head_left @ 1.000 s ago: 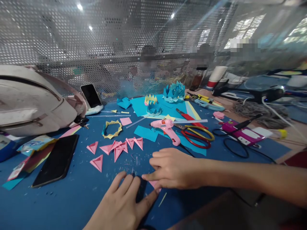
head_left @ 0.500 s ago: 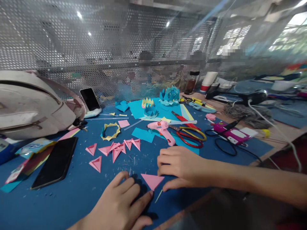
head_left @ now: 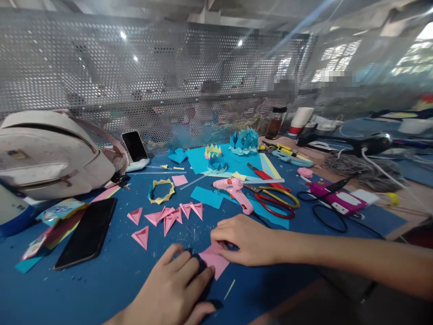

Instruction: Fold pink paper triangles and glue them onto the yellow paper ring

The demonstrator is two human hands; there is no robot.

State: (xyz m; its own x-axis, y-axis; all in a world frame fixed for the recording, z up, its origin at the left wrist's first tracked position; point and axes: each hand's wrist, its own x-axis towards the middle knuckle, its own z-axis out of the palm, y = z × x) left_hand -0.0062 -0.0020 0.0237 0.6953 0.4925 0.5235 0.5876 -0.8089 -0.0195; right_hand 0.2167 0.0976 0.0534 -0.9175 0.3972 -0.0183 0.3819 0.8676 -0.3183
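One pink paper (head_left: pixel 215 265) is on the table (head_left: pixel 115 295): left hand (head_left: pixel 169 289) touches it, fingers apart; right hand (head_left: pixel 248 239) pinches it.

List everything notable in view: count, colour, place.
Held paper: 1, pink, front centre
Folded triangles: about 8, overlapping, pink, centre left
Paper ring: 1, yellow and blue, behind triangles
Paper crowns: 2, yellow and blue, back centre
Paper flower: 1, blue, back centre
Glue gun: 1, pink, centre
Glue sticks: several, clear, mid-table
Scissors: 1, red-yellow handles, beside glue gun
Phones: 2, black-screened, left
Backpack: 1, off-white, far left
Bottle: 1, brown, back right
Corded box: 1, purple, right
Tabletop: 1, blue, underneath
Left grip: 1, bare hand, touching paper
Right grip: 1, bare hand, pinching paper
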